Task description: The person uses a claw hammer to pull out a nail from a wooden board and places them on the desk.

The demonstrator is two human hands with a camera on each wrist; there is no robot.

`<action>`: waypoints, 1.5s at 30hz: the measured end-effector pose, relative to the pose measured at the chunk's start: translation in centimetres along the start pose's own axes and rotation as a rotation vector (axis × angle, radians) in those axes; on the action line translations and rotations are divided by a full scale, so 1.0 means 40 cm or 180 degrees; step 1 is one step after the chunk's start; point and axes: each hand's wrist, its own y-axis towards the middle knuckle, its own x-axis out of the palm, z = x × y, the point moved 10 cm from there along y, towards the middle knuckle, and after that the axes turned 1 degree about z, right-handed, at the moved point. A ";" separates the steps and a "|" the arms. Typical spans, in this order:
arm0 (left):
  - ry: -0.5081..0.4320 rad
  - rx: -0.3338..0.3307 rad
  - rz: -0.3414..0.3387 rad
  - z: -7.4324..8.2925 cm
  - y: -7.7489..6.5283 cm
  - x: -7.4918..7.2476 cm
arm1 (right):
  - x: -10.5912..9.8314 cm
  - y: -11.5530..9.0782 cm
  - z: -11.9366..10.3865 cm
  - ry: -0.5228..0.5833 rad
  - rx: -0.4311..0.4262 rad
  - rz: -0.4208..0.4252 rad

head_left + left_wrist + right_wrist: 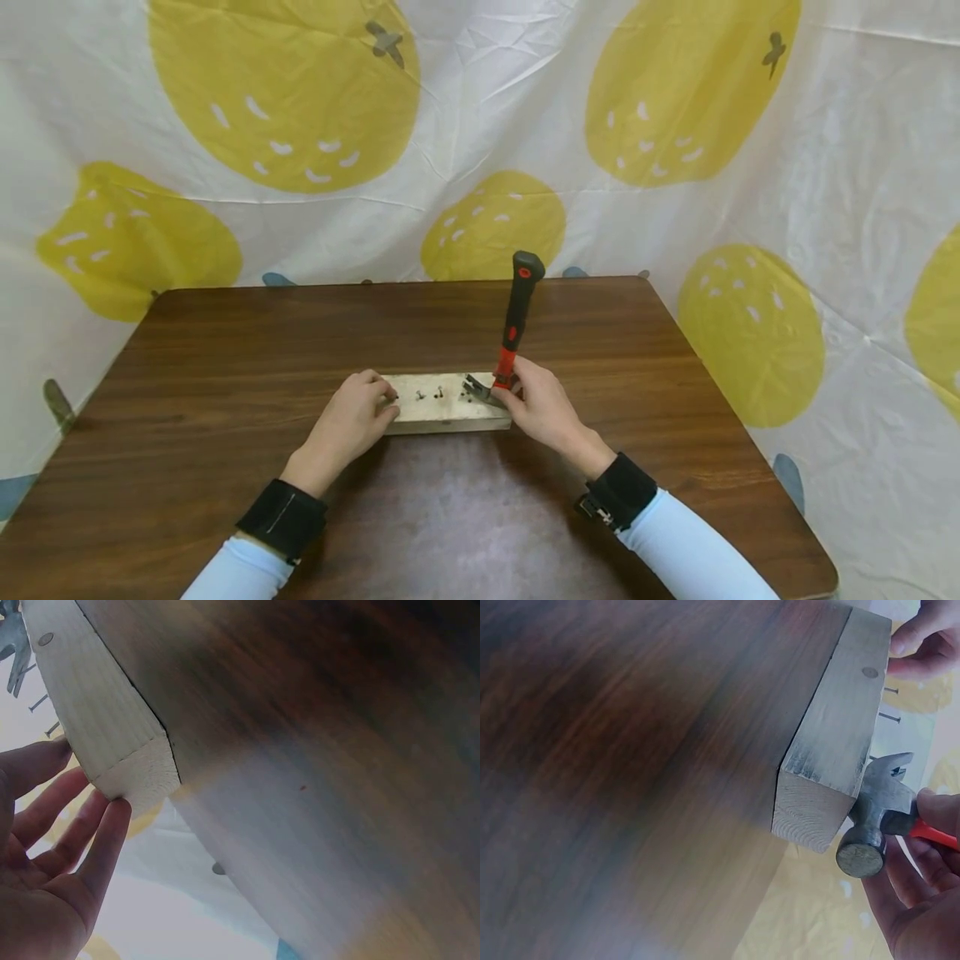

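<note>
A pale wooden block [427, 410] lies on the table with several nails [440, 392] standing from its top face. My left hand [357, 418] holds its left end, fingertips at the top edge and corner in the left wrist view. At the right end, my right hand [543, 404] grips a claw hammer [517, 312] low, close to its head. The red and black handle points upward. The steel head [877, 802] lies over the block's top, its claw [476, 387] toward the nails and its round striking face turned outward.
A dark brown wooden table [225, 400] carries the block near its middle. Behind it and along the sides hangs a white sheet [487, 92] with yellow fruit prints. Black bands [283, 518] wrap both wrists over light blue sleeves [693, 546].
</note>
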 end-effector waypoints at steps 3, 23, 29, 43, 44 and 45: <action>-0.0008 0.0004 0.0005 0.002 0.001 0.005 | -0.004 -0.005 0.005 0.0056 0.0048 0.0007; 0.0055 -0.0015 0.0066 0.007 0.005 0.016 | -0.027 -0.019 0.025 0.0321 0.0081 0.0165; 0.0040 0.0089 0.0096 0.017 0.016 0.027 | -0.047 -0.029 0.051 0.0444 0.0176 0.0326; 0.0033 0.0102 0.0123 0.015 0.020 0.022 | -0.045 -0.033 0.057 0.0518 0.0252 0.0354; 0.0021 0.0096 0.0113 0.014 0.020 0.022 | -0.045 -0.033 0.058 0.0511 0.0259 0.0353; 0.0009 0.0089 0.0102 0.014 0.020 0.023 | -0.047 -0.033 0.059 0.0494 0.0257 0.0354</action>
